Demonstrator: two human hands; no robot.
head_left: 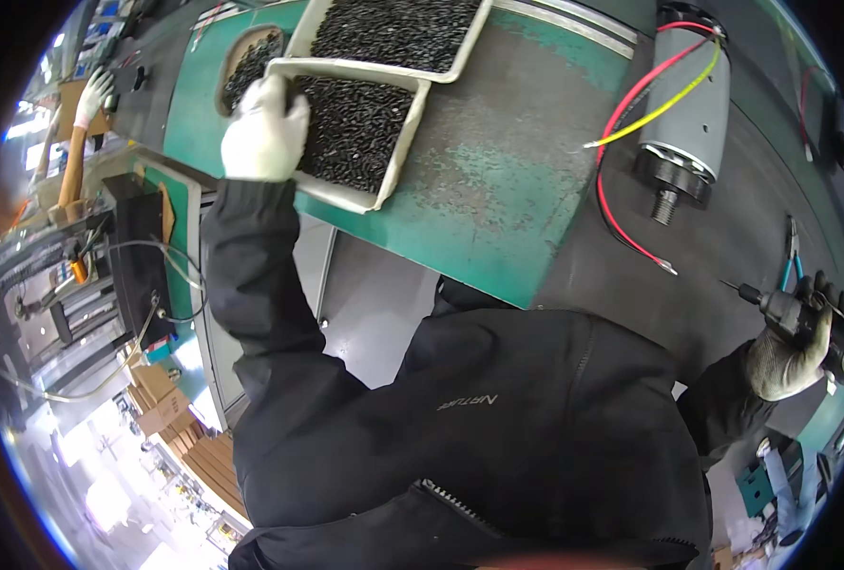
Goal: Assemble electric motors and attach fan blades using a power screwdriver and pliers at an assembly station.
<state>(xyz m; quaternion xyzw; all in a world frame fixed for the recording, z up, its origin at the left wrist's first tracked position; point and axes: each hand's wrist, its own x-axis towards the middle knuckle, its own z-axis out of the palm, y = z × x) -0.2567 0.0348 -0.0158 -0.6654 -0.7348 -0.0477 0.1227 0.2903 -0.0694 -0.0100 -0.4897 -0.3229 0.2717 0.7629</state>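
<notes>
Past black jacket [536, 408], find small black pieces [355, 133], perhaps screws, in tray [406, 138] right of fingers on left hand [264, 133]; cannot tell whether pinched or apart. Expect light, hard, slippery handling; grip mid-length. Note right hand [791, 361] with fingers clamped around power screwdriver [787, 313].

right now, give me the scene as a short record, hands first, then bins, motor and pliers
left hand: white-gloved, at the left edge of the near bin; whether it holds anything is unclear
right hand: grey-gloved, grip closed on a power screwdriver
near bin: small black parts
far bin: similar parts
motor: grey cylinder, right of both bins
pliers: blue-handled, beside the right hand
</notes>
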